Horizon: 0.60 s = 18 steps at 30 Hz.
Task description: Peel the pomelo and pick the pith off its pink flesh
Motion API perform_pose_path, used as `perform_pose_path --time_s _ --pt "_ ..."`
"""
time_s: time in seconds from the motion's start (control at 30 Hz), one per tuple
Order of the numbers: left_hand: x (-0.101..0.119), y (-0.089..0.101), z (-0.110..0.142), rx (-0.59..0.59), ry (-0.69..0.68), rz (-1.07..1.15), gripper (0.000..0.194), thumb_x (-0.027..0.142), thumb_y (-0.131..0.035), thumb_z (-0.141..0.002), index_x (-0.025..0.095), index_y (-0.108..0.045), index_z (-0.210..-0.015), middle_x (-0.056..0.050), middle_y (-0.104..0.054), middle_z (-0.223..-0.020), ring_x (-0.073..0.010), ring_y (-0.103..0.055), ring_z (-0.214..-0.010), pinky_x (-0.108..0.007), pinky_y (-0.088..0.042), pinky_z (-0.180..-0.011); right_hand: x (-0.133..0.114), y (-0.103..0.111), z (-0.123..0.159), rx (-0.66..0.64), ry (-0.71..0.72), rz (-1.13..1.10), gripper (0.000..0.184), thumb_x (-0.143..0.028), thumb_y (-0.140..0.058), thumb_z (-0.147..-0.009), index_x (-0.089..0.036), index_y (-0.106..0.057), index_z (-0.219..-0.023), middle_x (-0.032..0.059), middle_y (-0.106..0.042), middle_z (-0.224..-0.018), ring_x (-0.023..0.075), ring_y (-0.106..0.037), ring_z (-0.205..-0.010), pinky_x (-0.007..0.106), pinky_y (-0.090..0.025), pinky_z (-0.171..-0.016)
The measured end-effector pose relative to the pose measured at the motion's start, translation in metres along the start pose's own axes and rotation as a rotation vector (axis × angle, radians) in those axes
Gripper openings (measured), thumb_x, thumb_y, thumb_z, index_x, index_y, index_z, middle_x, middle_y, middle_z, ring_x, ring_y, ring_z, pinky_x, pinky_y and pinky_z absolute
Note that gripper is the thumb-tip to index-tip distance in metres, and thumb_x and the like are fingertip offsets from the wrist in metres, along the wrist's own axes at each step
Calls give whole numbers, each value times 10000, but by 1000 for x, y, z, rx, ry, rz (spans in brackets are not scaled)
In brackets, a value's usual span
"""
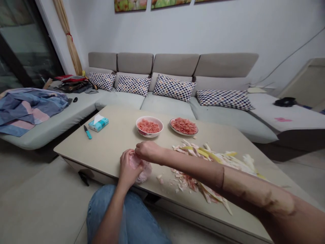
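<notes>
Two points of contact: my left hand (128, 171) cups the pink lump (145, 172); just beside it, my right hand (149, 152) pinches the top. Light, steady pressure should prevent crushing.

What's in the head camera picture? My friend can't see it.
At a low table, a person's left hand grips a pale pink lump, the right hand at its top. Beyond are a bowl and plate of reddish pieces, then a sofa; pale scraps lie right.

The colourful framed pictures (171, 2) on the pale wall are cut off by the top edge. The right forearm hides part of the pale and yellow strips (223, 157) (how many, I can't tell).
</notes>
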<state>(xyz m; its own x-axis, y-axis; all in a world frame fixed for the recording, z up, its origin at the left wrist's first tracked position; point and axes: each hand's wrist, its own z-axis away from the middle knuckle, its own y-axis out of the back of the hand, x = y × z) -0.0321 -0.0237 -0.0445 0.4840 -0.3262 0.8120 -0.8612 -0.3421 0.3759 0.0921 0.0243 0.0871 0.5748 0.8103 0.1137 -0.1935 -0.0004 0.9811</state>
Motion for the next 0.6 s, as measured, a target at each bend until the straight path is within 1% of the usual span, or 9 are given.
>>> perform_pose_path --time_s 0.1,0.2,0.3,0.37,0.4,0.5,0.57,0.6 --pt "-2 -2 -2 2 0 -1 534 191 -680 -680 217 -490 -1179 -90 -556 -1179 -265 -529 -1141 -445 -425 -1017 -2 -2 -7 -5 -21 -1 226 -156 -510 -935 -82 -723 -948 157 -708 -928 205 -661 -798 253 -347 -574" --pt "-1 -2 -3 3 -2 11 510 202 -666 -702 212 -488 -1179 -87 -557 -1173 -253 -529 -1138 -436 -423 -1021 3 -8 -12 30 -64 -51 236 -208 -522 -934 -94 -725 -974 161 -713 -957 209 -670 -830 249 -387 -617" --pt "0 1 -1 -16 -8 25 498 193 -655 -709 203 -494 -1180 -90 -558 -1177 -244 -525 -1140 -429 -419 -1026 13 -13 -17 91 -174 -127 214 -189 -555 -898 -89 -737 -951 171 -725 -961 229 -678 -858 257 -411 -652" --pt "0 5 0 -23 1 40 491 190 -657 -705 205 -507 -1172 -89 -562 -1178 -239 -536 -1121 -422 -427 -1012 23 -15 -20 126 -260 -192 204 -141 -552 -875 -93 -748 -911 152 -739 -902 219 -681 -836 252 -419 -660" --pt "0 7 0 -27 10 54 488 194 -659 -704 206 -513 -1169 -89 -562 -1180 -236 -543 -1111 -419 -432 -1004 27 -16 -20 148 -276 -242 204 -121 -551 -865 -102 -751 -902 132 -744 -871 202 -681 -814 243 -424 -663" --pt "-2 10 0 -56 31 107 503 203 -663 -700 204 -515 -1180 -93 -559 -1199 -233 -545 -1119 -414 -429 -1011 36 -19 -12 265 -235 -447 211 -108 -562 -845 -125 -744 -950 72 -747 -834 146 -667 -745 216 -441 -680" --pt "-3 11 0 -72 32 129 520 207 -663 -702 201 -510 -1199 -100 -550 -1223 -238 -534 -1148 -421 -413 -1032 37 -22 1 362 -226 -576 245 -104 -547 -842 -125 -732 -1001 59 -743 -837 129 -654 -719 215 -450 -691" --pt "-4 10 0 -74 31 136 526 213 -664 -707 203 -508 -1209 -102 -546 -1233 -241 -531 -1158 -426 -407 -1039 37 -24 11 389 -236 -603 253 -114 -532 -848 -127 -730 -1006 58 -740 -832 129 -647 -711 220 -453 -691"
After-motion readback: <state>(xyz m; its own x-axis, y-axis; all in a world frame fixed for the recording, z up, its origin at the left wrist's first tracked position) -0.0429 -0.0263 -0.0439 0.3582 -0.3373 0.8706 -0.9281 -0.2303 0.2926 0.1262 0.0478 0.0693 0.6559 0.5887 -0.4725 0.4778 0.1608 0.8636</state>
